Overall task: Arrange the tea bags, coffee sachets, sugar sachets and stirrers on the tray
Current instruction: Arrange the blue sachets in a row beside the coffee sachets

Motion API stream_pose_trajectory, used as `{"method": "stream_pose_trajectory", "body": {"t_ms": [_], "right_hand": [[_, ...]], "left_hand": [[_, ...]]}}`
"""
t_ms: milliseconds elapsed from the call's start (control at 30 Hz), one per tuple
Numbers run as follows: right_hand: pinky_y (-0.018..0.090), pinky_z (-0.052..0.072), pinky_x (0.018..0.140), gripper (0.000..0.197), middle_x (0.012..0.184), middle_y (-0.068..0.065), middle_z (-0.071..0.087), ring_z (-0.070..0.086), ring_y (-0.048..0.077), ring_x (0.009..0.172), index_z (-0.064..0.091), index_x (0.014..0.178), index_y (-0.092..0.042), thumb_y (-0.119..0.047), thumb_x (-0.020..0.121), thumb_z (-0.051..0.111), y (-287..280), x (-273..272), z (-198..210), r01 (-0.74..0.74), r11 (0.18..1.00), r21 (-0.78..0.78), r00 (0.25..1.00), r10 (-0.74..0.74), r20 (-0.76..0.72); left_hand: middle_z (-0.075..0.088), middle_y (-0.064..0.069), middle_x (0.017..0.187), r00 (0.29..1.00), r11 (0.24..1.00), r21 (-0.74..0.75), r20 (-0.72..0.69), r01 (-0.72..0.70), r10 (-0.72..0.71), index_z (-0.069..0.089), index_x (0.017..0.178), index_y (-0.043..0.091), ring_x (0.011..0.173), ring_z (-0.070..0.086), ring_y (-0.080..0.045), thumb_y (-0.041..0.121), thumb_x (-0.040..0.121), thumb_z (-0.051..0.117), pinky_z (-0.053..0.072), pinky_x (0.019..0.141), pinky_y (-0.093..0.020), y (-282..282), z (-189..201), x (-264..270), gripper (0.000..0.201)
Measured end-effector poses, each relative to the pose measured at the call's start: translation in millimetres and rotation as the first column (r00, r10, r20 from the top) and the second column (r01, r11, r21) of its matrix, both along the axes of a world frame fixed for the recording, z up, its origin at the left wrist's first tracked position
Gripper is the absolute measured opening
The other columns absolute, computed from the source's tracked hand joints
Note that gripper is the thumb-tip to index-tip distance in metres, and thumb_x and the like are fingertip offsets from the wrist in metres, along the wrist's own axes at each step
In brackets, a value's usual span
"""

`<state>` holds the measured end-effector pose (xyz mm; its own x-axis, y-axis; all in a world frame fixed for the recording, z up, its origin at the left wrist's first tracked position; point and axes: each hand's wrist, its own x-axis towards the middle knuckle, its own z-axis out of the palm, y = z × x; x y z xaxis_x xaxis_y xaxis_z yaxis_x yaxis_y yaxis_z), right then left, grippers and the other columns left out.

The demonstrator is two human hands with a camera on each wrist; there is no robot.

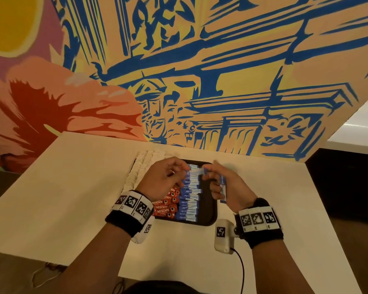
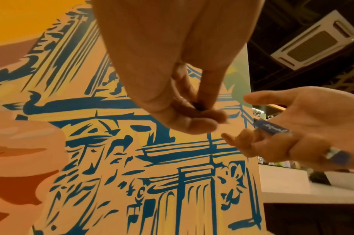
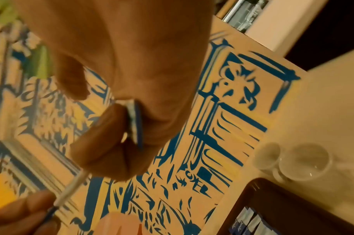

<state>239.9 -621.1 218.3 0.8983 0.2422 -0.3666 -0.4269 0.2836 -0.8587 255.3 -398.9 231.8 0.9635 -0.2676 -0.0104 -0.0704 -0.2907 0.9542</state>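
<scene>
Left grip [image 1: 165, 177] and right grip [image 1: 223, 183] both pinched on one slim blue-and-white paper sugar sachet [image 1: 197, 172], held level between the fingertips just above the 12 o'clock end of the dark rectangular plastic tray [image 1: 208, 219]. Right grip also clamped round a small bundle of spare blue sugar sachets [image 1: 222, 187], tucked under the curled lower fingers against the palm. On the tray, an overlapping column of blue-and-white sachets [image 1: 189, 200] running from 6 toward 12 o'clock, with a column of red Nescafé coffee sachets [image 1: 165, 206] touching it at 9 o'clock. A row of white packets [image 1: 136, 172], perhaps tea bags, partly hidden at the tray's 9 o'clock edge. Bare strip of tray at 3 o'clock, no stirrers visible there. Tray resting on the white counter [image 1: 72, 187].

Step in hand, by the look of it: extending the sugar column. Next move likely calls for lowering the sachet flat onto the column's far end, overlapping its neighbour, releasing both pinches without disturbing the row, then feeding another from the bundle.
</scene>
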Motion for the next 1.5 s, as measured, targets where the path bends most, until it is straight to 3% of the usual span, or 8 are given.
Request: {"method": "stream_pose_trajectory", "body": {"t_ms": [133, 267, 533, 867, 1100, 1233, 1400, 1500], "right_hand": [[0.024, 0.018, 0.048, 0.097, 0.083, 0.013, 0.055, 0.028, 0.015, 0.054, 0.049, 0.130, -0.019, -0.094, 0.069, 0.037, -0.2, 8.3, -2.2, -0.066, 0.989, 0.131, 0.979, 0.089, -0.182], [0.024, 0.013, 0.049, 0.110, 0.081, 0.014, 0.053, 0.018, 0.017, 0.056, 0.051, 0.134, -0.024, -0.103, 0.061, 0.026, 13.1, 22.0, -1.2, -0.171, 0.981, 0.089, 0.967, 0.184, -0.178], [0.027, 0.011, 0.051, 0.095, 0.070, 0.005, 0.018, 0.015, 0.016, 0.058, 0.072, 0.075, -0.024, -0.101, 0.069, 0.017, 36.9, 47.1, 14.1, -0.227, 0.970, 0.082, 0.956, 0.238, -0.171], [0.028, 0.051, 0.060, 0.014, 0.089, 0.015, 0.068, 0.057, 0.018, 0.068, 0.070, 0.106, -0.001, -0.004, 0.097, 0.060, 13.7, 60.6, -11.6, 0.097, 0.987, -0.130, 0.990, -0.083, 0.113], [0.025, 0.058, 0.069, 0.012, 0.078, -0.002, 0.072, 0.068, 0.009, 0.073, 0.076, 0.102, -0.008, -0.005, 0.094, 0.068, -4.9, 56.9, -38.2, 0.106, 0.920, -0.377, 0.991, -0.065, 0.121], [0.022, 0.059, 0.071, 0.019, 0.088, 0.007, 0.072, 0.069, 0.021, 0.086, 0.073, 0.109, -0.006, 0.003, 0.097, 0.061, -11.5, 58.9, -64.9, 0.087, 0.898, -0.430, 0.996, -0.093, 0.008], [0.033, 0.061, 0.080, 0.018, 0.104, 0.015, 0.073, 0.072, 0.026, 0.090, 0.074, 0.105, -0.010, -0.002, 0.089, 0.075, -10.5, 79.1, -103.4, 0.106, 0.831, -0.546, 0.978, -0.187, -0.096], [0.015, 0.057, 0.072, 0.012, 0.094, 0.009, 0.075, 0.071, 0.016, 0.078, 0.073, 0.093, -0.016, -0.017, 0.085, 0.082, -9.0, 96.4, -121.8, 0.104, 0.749, -0.654, 0.972, -0.215, -0.091]], "left_hand": [[0.069, 0.012, 0.085, 0.948, 0.972, 0.094, 0.258, -0.214, 0.184, 0.072, 0.099, 0.021, 0.074, 0.064, -0.002, 0.010, 0.099, 0.059, 0.046, 0.069, -0.008, 1.5, -6.0, 11.8, 0.017], [0.068, 0.008, 0.104, 0.910, 0.974, 0.207, 0.415, -0.094, -0.001, 0.072, 0.110, 0.021, 0.095, 0.061, -0.001, 0.015, 0.097, 0.062, 0.046, 0.082, -0.009, -9.0, -11.7, 20.0, 0.017], [0.067, 0.010, 0.104, 0.892, 0.957, 0.284, 0.418, 0.053, -0.173, 0.075, 0.111, 0.022, 0.093, 0.061, -0.002, 0.027, 0.090, 0.073, 0.047, 0.087, -0.020, -18.7, -20.5, 38.9, 0.022], [0.077, 0.008, 0.093, 0.991, 0.992, 0.002, 0.058, -0.124, 0.124, 0.078, 0.096, 0.020, 0.089, 0.071, -0.006, 0.026, 0.090, 0.074, 0.056, 0.084, -0.028, 4.6, -26.4, 64.6, 0.010], [0.075, -0.011, 0.088, 0.994, 0.992, -0.062, -0.047, -0.106, 0.103, 0.065, 0.124, 0.014, 0.087, 0.072, -0.026, 0.001, 0.096, 0.062, 0.059, 0.084, -0.037, 25.0, -44.6, 78.9, 0.031], [0.073, -0.022, 0.096, 0.966, 0.982, 0.055, -0.179, -0.181, 0.188, 0.068, 0.107, 0.009, 0.088, 0.072, -0.032, -0.001, 0.095, 0.062, 0.060, 0.086, -0.043, 39.9, -69.9, 102.4, 0.017], [0.073, -0.005, 0.100, 0.962, 0.946, 0.289, -0.179, -0.150, 0.207, 0.073, 0.091, 0.022, 0.086, 0.064, -0.015, 0.011, 0.091, 0.069, 0.053, 0.078, -0.026, 40.8, -104.0, 131.2, 0.011], [0.073, 0.000, 0.107, 0.962, 0.911, 0.395, -0.182, -0.119, 0.205, 0.078, 0.094, 0.024, 0.098, 0.064, -0.015, 0.018, 0.090, 0.072, 0.043, 0.074, -0.019, 31.6, -125.4, 150.2, 0.009]]}}
